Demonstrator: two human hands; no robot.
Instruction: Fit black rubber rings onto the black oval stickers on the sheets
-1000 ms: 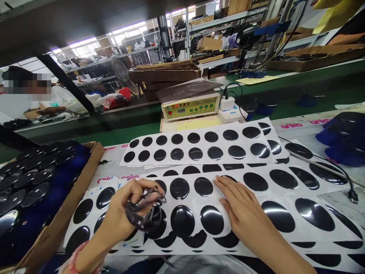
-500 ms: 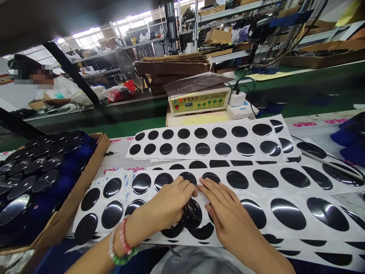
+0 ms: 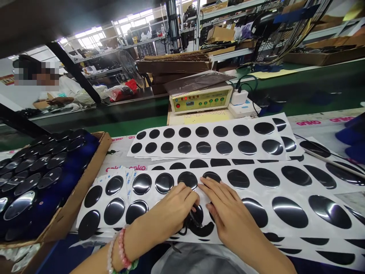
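White sheets [image 3: 265,194] bear rows of black discs [image 3: 238,179]; the bead bracelet [image 3: 122,247] is pink.

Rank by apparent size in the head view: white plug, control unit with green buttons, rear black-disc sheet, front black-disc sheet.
Largest to smallest:
1. Front black-disc sheet
2. Rear black-disc sheet
3. Control unit
4. White plug

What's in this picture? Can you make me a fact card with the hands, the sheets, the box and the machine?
Left hand: holding a dark bundle, partly hidden by the fingers
Right hand: resting on a white sheet, fingers outstretched
Sheets: white, overlapping, with rows of black circles
Box: cardboard, on the picture's left, holding dark blue pieces with shiny round tops
Machine: behind the sheets, yellow front, green and red buttons
Bracelets: beaded, on the left wrist
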